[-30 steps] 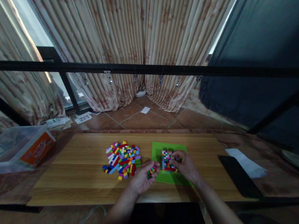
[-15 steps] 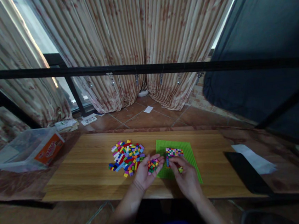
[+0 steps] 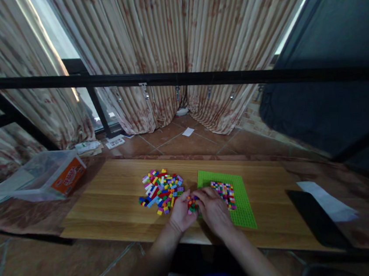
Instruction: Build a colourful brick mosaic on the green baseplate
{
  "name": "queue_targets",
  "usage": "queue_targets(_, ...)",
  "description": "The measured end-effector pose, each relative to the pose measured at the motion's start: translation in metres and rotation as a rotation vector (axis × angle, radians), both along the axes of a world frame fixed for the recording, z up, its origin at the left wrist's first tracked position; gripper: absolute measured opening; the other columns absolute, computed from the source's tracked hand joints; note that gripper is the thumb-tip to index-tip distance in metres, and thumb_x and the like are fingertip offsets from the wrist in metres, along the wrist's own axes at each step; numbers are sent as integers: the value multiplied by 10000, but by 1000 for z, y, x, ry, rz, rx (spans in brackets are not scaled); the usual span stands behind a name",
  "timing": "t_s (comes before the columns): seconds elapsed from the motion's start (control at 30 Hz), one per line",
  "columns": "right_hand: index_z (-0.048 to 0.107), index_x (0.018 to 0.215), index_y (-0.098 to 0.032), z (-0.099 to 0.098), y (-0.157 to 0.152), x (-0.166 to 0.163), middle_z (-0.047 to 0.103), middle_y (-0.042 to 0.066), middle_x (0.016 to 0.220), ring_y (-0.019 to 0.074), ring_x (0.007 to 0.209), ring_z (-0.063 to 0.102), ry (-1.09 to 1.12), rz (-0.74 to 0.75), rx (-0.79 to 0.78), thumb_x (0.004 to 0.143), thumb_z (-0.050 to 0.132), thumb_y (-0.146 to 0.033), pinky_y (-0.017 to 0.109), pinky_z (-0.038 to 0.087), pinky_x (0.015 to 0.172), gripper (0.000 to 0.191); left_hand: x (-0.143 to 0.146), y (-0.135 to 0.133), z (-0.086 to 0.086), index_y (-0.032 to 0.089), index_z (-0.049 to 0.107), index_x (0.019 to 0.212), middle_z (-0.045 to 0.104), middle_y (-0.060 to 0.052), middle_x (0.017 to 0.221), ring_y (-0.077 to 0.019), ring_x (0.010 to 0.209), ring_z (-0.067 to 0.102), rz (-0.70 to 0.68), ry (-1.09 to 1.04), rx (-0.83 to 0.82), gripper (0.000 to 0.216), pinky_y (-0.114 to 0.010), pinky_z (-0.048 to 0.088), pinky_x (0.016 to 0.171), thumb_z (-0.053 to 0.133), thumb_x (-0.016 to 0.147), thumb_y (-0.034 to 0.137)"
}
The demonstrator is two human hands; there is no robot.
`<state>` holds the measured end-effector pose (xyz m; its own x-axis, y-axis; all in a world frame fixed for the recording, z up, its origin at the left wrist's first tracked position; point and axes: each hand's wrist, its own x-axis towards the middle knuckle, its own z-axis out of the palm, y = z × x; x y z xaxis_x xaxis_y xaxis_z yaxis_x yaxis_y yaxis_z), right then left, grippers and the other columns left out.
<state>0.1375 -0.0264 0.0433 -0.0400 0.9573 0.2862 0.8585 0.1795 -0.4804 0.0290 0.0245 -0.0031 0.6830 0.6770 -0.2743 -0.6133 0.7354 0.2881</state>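
Note:
My left hand [image 3: 181,214] is cupped palm up over the table and holds a small heap of coloured toy bricks [image 3: 192,204]. Over that palm reaches my right hand [image 3: 214,209], its fingers bent together at the heap; the fingertips are partly hidden, so what they grip is unclear. Just right of it lies the green baseplate [image 3: 244,202]. A block of many-coloured bricks [image 3: 224,189] is set on the plate, its lower left part covered by my right hand. To the left of my hands, a loose pile of bricks [image 3: 163,188] is spread out.
The wooden table [image 3: 112,207] carries all this. At its right end lie a black flat object [image 3: 316,218] and white paper [image 3: 329,201]. A clear plastic bin [image 3: 48,174] with an orange label stands left. A black rail [image 3: 178,78] crosses in front of the curtains.
My right hand has moved left from the brick block on the baseplate to the bricks in my left palm, uncovering more of the block. The whole view has shifted slightly.

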Motion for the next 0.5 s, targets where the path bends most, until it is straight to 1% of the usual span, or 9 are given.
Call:
queue_targets(0.1,659,980,-246,-4,5,-1,613,60,940,205,930,542,-29,25,-24,830,490,-112,323,439,829,263,0,-1,1,114,612,731,618,-46,667,-117,603,581,-2,13,-10,257,-226,467,628,468,840,297)
queue_targets(0.2,669,948,-244,-9,7,-1,622,61,933,199,925,551,27,28,-24,841,470,-114,320,441,828,261,-1,-1,3,120,605,732,617,-42,679,-124,636,594,4,28,-17,234,-228,470,651,490,833,297)
queue_targets(0.3,673,916,-230,-8,7,0,633,57,936,191,926,562,158,25,-14,840,467,-125,321,445,831,244,0,0,4,117,604,737,616,-36,683,-113,630,592,19,36,-17,218,-221,474,662,482,836,269)
queue_targets(0.37,673,898,-222,-6,6,2,642,52,938,184,910,576,279,5,-4,836,475,-147,322,451,826,221,0,0,4,110,613,773,630,-41,714,-111,650,599,32,44,-12,193,-221,480,678,470,840,222)
queue_targets(0.5,673,913,-208,-7,6,7,673,48,901,182,820,618,551,-86,-21,824,500,-246,318,486,749,198,1,-2,3,107,624,863,658,-46,790,-115,729,619,61,88,-3,152,-220,487,706,480,830,139)
